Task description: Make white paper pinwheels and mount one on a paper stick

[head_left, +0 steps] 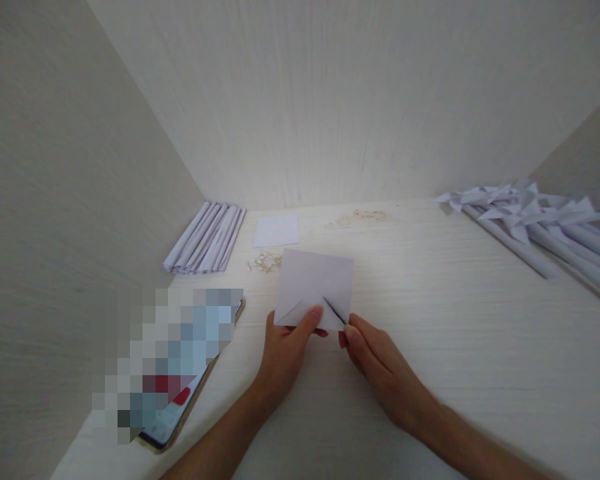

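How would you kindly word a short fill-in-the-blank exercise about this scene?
The left hand and right hand hold a white square of ____.
The phone lies nearer the ____ hand.
The pinwheel-like pieces lie to the ____ of both hands.

Missing words: paper; left; right.

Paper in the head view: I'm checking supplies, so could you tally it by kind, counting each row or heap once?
Square papers, one held, one lying: 2
Rows of rolled tubes: 1
Heaps of pinwheels with tubes: 1
Total: 4
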Available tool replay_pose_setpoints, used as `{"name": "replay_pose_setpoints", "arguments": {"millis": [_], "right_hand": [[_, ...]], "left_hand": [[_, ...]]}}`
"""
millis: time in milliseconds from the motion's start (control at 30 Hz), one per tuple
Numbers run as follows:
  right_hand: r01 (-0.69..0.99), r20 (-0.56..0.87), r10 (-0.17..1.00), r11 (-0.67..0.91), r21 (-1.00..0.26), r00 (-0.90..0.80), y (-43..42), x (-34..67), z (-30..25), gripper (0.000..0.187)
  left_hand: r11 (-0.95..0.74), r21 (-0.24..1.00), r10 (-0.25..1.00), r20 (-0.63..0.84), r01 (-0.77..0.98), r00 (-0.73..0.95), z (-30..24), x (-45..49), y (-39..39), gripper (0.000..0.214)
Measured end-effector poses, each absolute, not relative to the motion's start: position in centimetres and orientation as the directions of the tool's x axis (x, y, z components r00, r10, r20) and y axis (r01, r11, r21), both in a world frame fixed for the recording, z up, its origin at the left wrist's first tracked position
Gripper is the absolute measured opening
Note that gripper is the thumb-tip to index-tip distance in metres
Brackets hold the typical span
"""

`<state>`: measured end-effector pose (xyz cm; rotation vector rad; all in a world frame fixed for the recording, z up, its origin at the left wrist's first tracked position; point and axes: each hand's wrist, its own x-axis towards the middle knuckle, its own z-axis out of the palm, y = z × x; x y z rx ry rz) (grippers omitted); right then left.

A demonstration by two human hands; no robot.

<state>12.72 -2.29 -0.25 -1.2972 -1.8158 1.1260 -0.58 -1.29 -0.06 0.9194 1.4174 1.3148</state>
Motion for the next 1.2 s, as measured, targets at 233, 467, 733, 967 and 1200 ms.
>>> {"name": "replay_pose_setpoints", "arguments": {"millis": [233,467,733,967,1200], "right_hand": [[0.391,0.007,0.945,0.143,-0.909,-0.327,-2.33,12.71,-0.3,0.033],[0.41,0.022,0.951,0.153,-0.899,-0.307,-2.32,12.64,-0.18,0.033],[0.365,0.008,0.94,0.141,-0.92,-0.341,-2.18,12.64,-0.29,0.032],[0.351,0.014,0.941,0.14,-0.926,-0.338,-2.14,12.58,-0.24,0.033],[0.342,0.004,0.941,0.127,-0.931,-0.338,-2.05,12.59,-0.35,0.033]], "left_hand": [[0.149,0.988,0.95,-0.155,-0.041,-0.271,0.18,-0.57,-1.28,0.019],[0.134,0.99,0.958,-0.139,-0.037,-0.252,-0.12,-0.65,-1.2,0.021],[0.124,0.987,0.962,-0.144,-0.098,-0.234,-0.41,-0.63,-1.2,0.02],[0.13,0.991,0.961,-0.133,-0.027,-0.242,-0.17,-0.59,-1.23,0.021],[0.125,0.992,0.964,-0.12,0.004,-0.238,-0.25,-0.69,-1.27,0.022]]}}
